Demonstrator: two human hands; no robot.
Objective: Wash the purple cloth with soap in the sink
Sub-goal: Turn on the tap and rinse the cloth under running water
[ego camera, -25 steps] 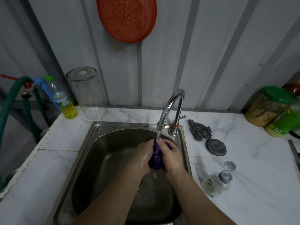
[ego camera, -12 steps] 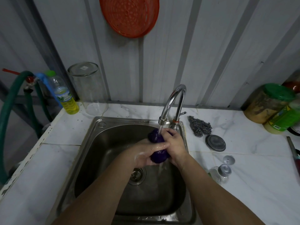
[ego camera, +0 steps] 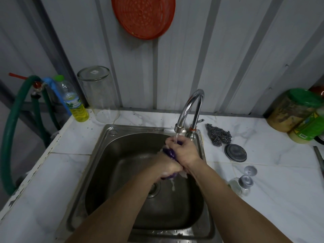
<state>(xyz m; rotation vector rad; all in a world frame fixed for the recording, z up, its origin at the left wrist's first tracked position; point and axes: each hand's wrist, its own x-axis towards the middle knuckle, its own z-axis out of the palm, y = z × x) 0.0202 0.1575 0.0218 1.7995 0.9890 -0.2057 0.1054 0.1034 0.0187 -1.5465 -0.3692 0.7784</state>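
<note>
The purple cloth [ego camera: 169, 153], bunched into a wet wad, sits between two bare hands at the centre of the frame, directly under the thin stream from the curved chrome tap [ego camera: 190, 109] and above the square stainless-steel sink [ego camera: 112, 172]. The right hand [ego camera: 184, 151] wraps its upper end, fingers curled tight, just beneath the spout; the left hand [ego camera: 166, 168] clamps the lower end, pale suds and water dripping below it toward the drain. Both grips are closed fully on the fabric, none open. To do this step well, it seems best to keep the wad under the flow, wringing with the hands in opposition and turning fresh folds outward so the lather works through evenly.
</note>
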